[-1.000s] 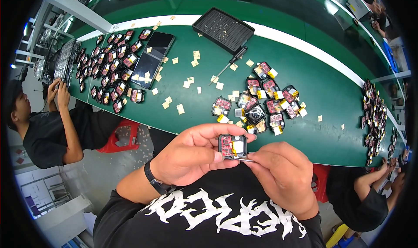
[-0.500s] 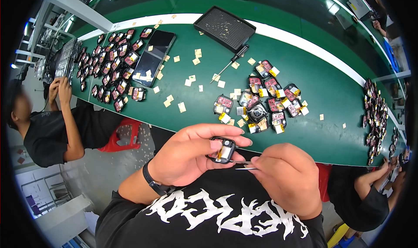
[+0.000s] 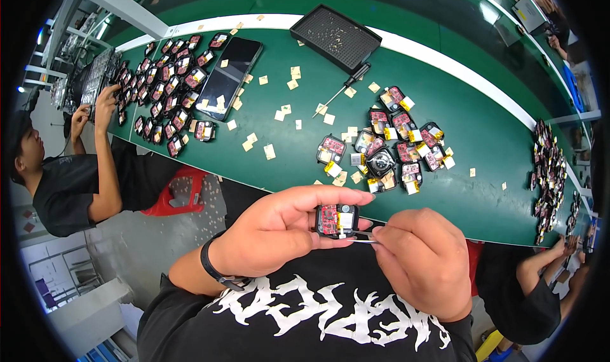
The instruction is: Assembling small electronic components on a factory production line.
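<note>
At the left and centre of the green table (image 3: 267, 177), rows and a loose heap of small black modules (image 3: 394, 147) are lying with red boards showing, so much of the work looks unfinished. In the lower middle of the frame, the left hand (image 3: 273, 235) is pinching one small module (image 3: 337, 220) between thumb and fingers. Just right of it, the right hand (image 3: 422, 266) is closing around thin tweezers (image 3: 361, 237), their tip touching the module's lower edge.

Head view, steeply downward (close)
</note>
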Tool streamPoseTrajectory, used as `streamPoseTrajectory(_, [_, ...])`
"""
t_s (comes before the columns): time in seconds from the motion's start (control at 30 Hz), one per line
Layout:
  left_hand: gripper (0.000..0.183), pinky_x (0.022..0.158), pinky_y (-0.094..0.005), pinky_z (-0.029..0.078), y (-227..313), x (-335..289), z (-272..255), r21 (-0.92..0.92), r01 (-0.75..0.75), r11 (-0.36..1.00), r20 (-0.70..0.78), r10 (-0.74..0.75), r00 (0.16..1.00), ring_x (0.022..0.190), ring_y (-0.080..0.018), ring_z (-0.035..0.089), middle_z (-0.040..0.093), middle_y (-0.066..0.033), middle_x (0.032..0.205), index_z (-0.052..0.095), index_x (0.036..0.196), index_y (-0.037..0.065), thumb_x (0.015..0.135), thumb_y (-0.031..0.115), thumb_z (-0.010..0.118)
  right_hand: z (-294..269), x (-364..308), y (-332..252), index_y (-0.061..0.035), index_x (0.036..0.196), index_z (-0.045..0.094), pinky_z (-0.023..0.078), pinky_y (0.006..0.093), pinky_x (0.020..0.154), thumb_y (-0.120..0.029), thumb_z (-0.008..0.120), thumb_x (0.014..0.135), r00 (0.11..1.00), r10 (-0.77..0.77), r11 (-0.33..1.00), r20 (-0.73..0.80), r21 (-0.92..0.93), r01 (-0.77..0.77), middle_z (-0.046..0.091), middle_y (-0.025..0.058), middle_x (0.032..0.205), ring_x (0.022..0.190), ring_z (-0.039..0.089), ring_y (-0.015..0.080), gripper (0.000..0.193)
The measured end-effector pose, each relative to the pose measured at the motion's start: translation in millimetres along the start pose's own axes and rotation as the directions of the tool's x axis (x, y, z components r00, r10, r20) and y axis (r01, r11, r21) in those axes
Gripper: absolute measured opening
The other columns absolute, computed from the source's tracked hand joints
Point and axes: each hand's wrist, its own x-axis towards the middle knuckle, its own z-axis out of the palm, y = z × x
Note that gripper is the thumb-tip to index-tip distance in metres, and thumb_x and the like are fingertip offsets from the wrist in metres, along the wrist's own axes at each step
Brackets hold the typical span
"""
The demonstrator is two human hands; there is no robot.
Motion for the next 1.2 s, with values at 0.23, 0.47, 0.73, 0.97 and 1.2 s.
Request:
streamPoseTrajectory(0.23, [0.061,0.117,-0.0483,0.042,-3,-1,2,0.053,-0.024,0.998,0.01,0.024,1.0,0.145,-0.0339,0.043,0.035,-0.0227,0.16,0.034,0.152,-0.011,0.091,-0.017,0.037,6,1,0,-0.0014,0.1,0.07,0.05,0.0342,0.055,-0.002,0.083,0.071,0.998,0.032,0.999,-0.053,0.043,-0.03,0.06,0.0075,0.085,0.065,0.061,0.0217,0.032])
streamPoseTrajectory(0.47, [0.063,0.119,-0.0484,0.038,-7,1,1,-0.006,-0.093,0.996,0.055,0.093,0.994,0.148,-0.0322,0.039,0.032,-0.0217,0.162,0.029,0.154,-0.011,0.091,-0.018,0.036,25,-3,3,0.0009,0.11,0.07,0.049,0.0329,0.052,-0.004,0.082,0.076,0.999,-0.031,0.994,-0.01,0.101,0.032,0.059,0.0058,0.077,0.06,0.06,0.0205,0.036])
streamPoseTrajectory(0.73, [0.064,0.12,-0.0404,0.035,-6,1,1,0.057,-0.068,0.996,0.025,0.067,0.997,0.15,-0.0295,0.037,0.033,-0.0181,0.162,0.029,0.155,-0.009,0.093,-0.018,0.038,33,-4,0,0.0021,0.114,0.069,0.049,0.0334,0.051,-0.003,0.08,0.079,0.999,0.045,0.983,0.008,0.18,-0.045,0.057,0.0071,0.074,0.056,0.058,0.0218,0.037])
streamPoseTrajectory(0.97, [0.063,0.12,-0.0396,0.034,-4,2,2,0.189,-0.081,0.979,0.0,0.083,0.997,0.151,-0.0281,0.035,0.033,-0.0172,0.163,0.028,0.156,-0.008,0.095,-0.013,0.042,43,-9,-9,-0.0025,0.126,0.067,0.046,0.0276,0.052,0.001,0.075,0.087,0.961,0.268,0.835,0.066,0.481,-0.266,0.057,0.0065,0.074,0.057,0.054,0.0145,0.04])
streamPoseTrajectory(1.2, [0.064,0.121,-0.0417,0.034,-5,1,2,0.046,-0.06,0.997,0.015,0.06,0.998,0.151,-0.0276,0.034,0.031,-0.0172,0.165,0.027,0.157,-0.007,0.095,-0.01,0.042,35,-7,0,-0.0034,0.129,0.066,0.044,0.0258,0.053,0.001,0.076,0.086,0.969,0.217,0.817,0.118,0.521,-0.247,0.057,0.0051,0.075,0.059,0.053,0.011,0.044])
